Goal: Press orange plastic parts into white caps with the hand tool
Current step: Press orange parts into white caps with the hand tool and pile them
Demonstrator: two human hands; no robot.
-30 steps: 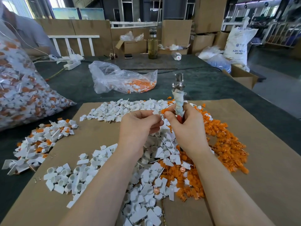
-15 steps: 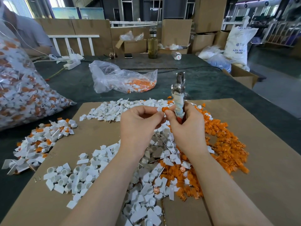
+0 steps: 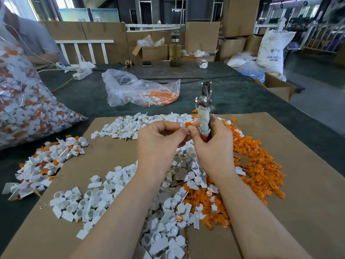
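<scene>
Orange plastic part [image 3: 187,124] seated against a white cap [image 3: 182,124], both held above the middle of the cardboard sheet [image 3: 298,184]. Left hand [image 3: 158,146] pinches the cap between fingertips; right hand [image 3: 214,148] touches the part with its thumb while its curled fingers grasp the upright, cloth-wrapped hand tool [image 3: 203,116]. Loose white caps [image 3: 104,204] spread leftward, orange parts [image 3: 261,165] toward the sheet's right edge.

Caps [image 3: 104,206] lie left of parts [image 3: 261,165] on cardboard [image 3: 308,202]
</scene>
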